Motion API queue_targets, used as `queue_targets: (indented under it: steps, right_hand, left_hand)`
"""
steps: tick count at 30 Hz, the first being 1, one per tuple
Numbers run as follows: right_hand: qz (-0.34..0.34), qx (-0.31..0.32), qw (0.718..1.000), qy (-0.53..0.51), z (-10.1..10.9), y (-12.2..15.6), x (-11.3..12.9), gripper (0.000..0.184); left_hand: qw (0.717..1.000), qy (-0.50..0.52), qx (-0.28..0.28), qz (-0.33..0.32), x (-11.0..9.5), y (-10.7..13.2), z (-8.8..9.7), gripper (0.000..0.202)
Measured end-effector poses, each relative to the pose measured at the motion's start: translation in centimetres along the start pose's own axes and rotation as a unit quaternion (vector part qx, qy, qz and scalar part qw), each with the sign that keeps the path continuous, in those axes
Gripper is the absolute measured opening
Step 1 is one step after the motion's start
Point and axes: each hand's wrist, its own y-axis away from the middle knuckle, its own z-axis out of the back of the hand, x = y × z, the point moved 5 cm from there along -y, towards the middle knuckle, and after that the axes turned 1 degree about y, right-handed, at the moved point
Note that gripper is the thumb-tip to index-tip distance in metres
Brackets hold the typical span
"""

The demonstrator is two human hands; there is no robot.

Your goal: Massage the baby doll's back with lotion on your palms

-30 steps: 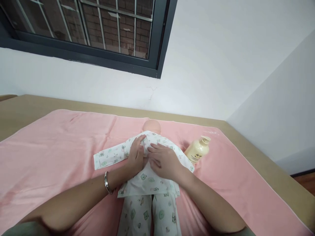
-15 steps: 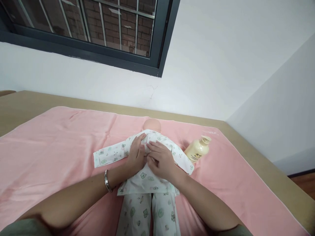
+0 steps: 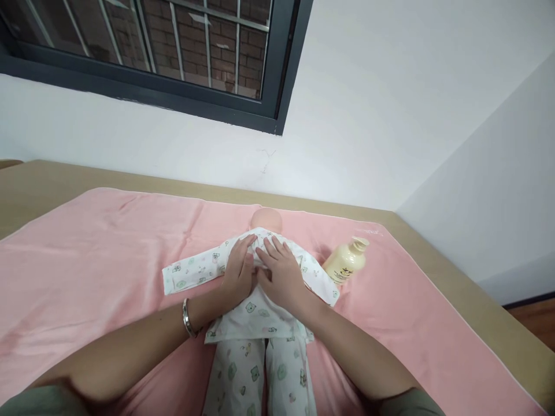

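Observation:
A doll lies on the pink mat (image 3: 143, 242), its bald head (image 3: 266, 219) toward the wall. It wears a white printed top (image 3: 255, 309) and matching trousers (image 3: 284, 370); one sleeve stretches out to each side. My left hand (image 3: 237, 267) rests on the upper body of the top, fingers extended. Beside it my right hand (image 3: 281, 274) lies flat on the same cloth with its fingers spread. Neither hand holds anything. A cream bottle (image 3: 346, 262) leans at the right, close to the end of the right-hand sleeve.
The mat covers much of a wooden table (image 3: 208, 190), whose back edge meets a white wall (image 3: 347, 144). Above is a dark-framed window (image 3: 173, 95) with bars. A silver bracelet (image 3: 187, 319) circles my left wrist.
My right hand's fingers, bent before, have straightened and spread over the top. The left hand stays in place. The whole view has shifted slightly.

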Motion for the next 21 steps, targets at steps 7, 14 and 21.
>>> queue_targets:
  steps: [7, 14, 21]
  right_hand:
    - [-0.096, 0.023, 0.995, -0.024, -0.8, -1.0, -2.3, 0.060]
    - [-0.071, 0.010, 0.997, -0.016, 0.0, -0.6, -2.0, 0.055]
    - [-0.112, -0.020, 0.993, 0.000, 0.5, -1.6, -4.5, 0.050]
  left_hand:
    - [0.999, -0.028, 0.001, 0.018, -0.8, -0.2, -0.1, 0.052]
    - [0.997, -0.079, 0.010, -0.011, -0.3, -0.5, -0.3, 0.043]
    - [0.986, -0.155, 0.039, -0.046, -1.0, 0.5, -0.5, 0.037]
